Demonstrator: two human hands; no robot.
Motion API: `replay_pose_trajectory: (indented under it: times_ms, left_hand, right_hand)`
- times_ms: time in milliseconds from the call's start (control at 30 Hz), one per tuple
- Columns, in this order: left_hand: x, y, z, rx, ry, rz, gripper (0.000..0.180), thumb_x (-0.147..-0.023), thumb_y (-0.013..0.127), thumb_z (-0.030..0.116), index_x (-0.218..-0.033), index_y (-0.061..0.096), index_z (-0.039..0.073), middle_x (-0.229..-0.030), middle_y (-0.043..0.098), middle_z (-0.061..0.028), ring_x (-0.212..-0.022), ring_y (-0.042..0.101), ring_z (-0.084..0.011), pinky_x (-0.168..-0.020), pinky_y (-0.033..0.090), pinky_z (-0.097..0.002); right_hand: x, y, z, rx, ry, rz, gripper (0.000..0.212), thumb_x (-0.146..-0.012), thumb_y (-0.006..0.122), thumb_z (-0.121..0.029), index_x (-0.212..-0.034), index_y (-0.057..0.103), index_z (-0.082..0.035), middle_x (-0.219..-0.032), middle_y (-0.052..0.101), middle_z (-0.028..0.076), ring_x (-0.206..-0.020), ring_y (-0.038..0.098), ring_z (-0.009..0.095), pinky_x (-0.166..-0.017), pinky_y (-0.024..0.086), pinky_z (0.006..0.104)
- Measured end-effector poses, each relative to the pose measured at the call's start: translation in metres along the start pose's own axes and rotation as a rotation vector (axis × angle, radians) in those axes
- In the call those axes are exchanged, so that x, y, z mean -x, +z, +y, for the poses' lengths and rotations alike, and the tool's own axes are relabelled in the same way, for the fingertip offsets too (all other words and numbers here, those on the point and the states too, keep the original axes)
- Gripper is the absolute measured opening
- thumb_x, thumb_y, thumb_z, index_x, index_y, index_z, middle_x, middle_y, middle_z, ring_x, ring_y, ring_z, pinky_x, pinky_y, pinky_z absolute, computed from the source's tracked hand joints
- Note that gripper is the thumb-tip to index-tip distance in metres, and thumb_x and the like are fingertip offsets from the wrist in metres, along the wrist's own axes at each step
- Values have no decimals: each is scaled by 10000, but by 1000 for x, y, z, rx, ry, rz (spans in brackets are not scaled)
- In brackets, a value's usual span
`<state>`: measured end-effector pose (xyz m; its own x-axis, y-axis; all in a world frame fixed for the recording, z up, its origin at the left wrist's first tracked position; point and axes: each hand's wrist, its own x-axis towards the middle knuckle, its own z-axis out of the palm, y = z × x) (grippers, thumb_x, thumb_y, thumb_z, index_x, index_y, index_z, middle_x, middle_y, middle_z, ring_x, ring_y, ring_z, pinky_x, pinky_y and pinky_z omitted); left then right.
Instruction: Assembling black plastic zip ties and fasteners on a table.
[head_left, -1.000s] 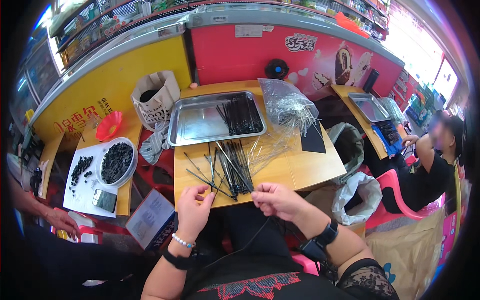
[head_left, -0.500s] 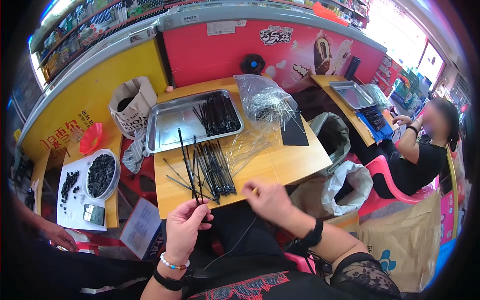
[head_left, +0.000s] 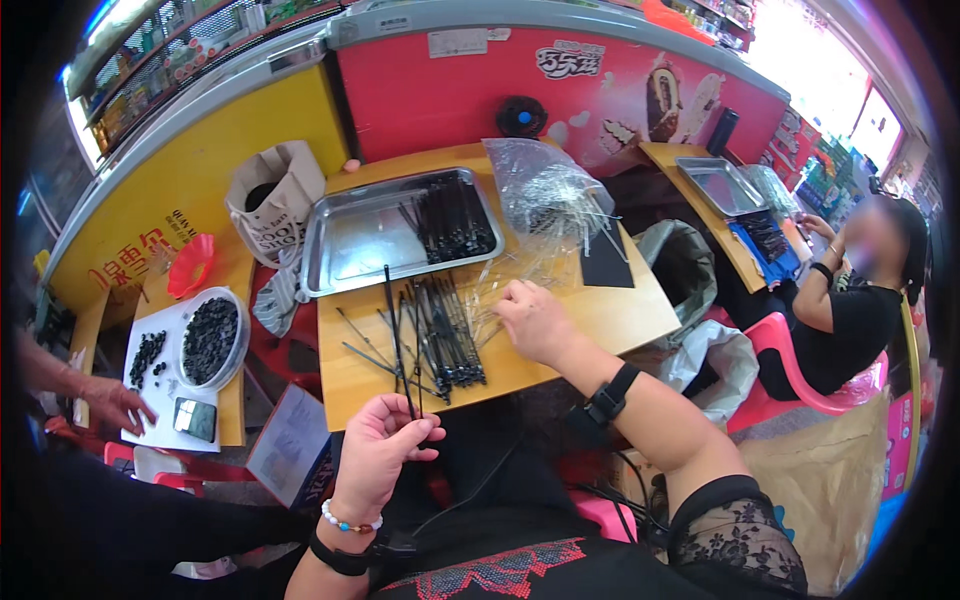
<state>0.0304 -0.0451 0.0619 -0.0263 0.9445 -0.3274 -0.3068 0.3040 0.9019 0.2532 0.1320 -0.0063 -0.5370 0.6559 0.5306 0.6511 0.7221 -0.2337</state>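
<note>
My left hand [head_left: 385, 440] is closed in a pinch round the lower end of thin black strips [head_left: 392, 335], which stand upright above the table's near edge. My right hand [head_left: 535, 320] is over the table, fingertips bent together at the near end of the loose clear strips [head_left: 490, 285]; what they grip, if anything, is too small to make out. Between the hands lies a pile of black strips [head_left: 440, 335] with small knobs at their near ends. A clear plastic bag [head_left: 520, 180] spills more clear strips behind my right hand.
A metal tray [head_left: 345, 250] with black strips stands behind the pile. A black card [head_left: 607, 265] lies at the right. Leftward are a tub of black pieces [head_left: 210, 340], a phone [head_left: 195, 420] and another person's hand [head_left: 118, 402]. Someone sits at a second table [head_left: 690, 195], right.
My right hand has moved forward from the table's near edge to the clear strips. My left hand still holds the black strips. The other person's hand at left has risen a little.
</note>
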Motion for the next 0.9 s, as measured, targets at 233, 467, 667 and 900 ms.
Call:
replay_pose_trajectory:
  times_ms: [233,467,667,900]
  left_hand:
    - [-4,-16,3,89,-50,-31,106,-867,598,23,-958,545,34,-904,660,-120,-813,672,-191,-658,576,-296]
    - [-1,-27,6,102,-16,23,131,-851,569,-17,-976,541,13,-908,611,-85,-862,662,-221,-666,581,-291]
    - [-6,-19,3,141,-23,-47,82,-890,563,19,-966,544,42,-887,611,-56,-827,671,-211,-646,576,-284]
    - [-2,-11,3,92,-24,-2,101,-903,555,36,-993,524,70,-905,611,-45,-808,668,-197,-615,567,-274]
  right_hand:
    - [8,-4,13,71,-45,-205,92,-750,525,-56,-831,567,-66,-836,538,105,-844,558,296,-754,466,388]
    - [2,-5,16,115,-293,-252,86,-739,547,-88,-822,551,-66,-833,543,87,-843,564,258,-748,477,345]
    - [11,-28,30,-26,-310,-169,136,-722,584,-37,-853,592,-73,-860,585,77,-820,594,255,-709,492,341]
    - [-8,-67,10,-261,-54,74,62,-822,577,-3,-883,577,-17,-824,602,101,-733,622,256,-633,494,322]
